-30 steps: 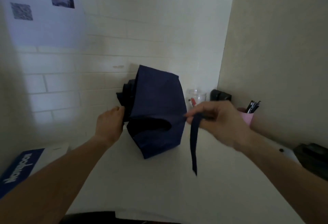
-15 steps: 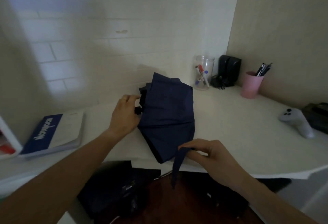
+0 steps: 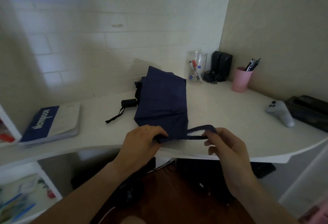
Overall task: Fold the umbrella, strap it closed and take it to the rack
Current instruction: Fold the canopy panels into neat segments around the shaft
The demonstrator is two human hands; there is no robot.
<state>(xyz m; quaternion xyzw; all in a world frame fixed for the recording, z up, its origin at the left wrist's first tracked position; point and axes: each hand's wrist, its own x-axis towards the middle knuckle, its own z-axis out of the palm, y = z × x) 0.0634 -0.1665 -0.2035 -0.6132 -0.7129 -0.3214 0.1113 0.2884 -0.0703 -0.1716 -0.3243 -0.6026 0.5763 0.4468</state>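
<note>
A collapsed navy umbrella (image 3: 162, 99) lies on the white desk (image 3: 221, 115), its loose canopy spread flat. Its black handle (image 3: 129, 103) pokes out to the left, with a black wrist loop (image 3: 115, 116) trailing toward the desk's front. My left hand (image 3: 143, 139) pinches the canopy's near edge at the front of the desk. My right hand (image 3: 225, 145) holds the navy closing strap (image 3: 200, 131), which arcs in a loop from the canopy's near right corner to my fingers. No rack is in view.
A blue and white notebook (image 3: 51, 123) lies at the desk's left. At the back right stand a clear jar of markers (image 3: 197, 67), black speakers (image 3: 221, 67) and a pink pen cup (image 3: 241, 79). A grey game controller (image 3: 280, 112) and a black case (image 3: 308, 111) sit far right.
The umbrella went from held up in the air to lying on the desk. My left hand left the handle end and came to the canopy's near edge. The strap now loops in my right hand.
</note>
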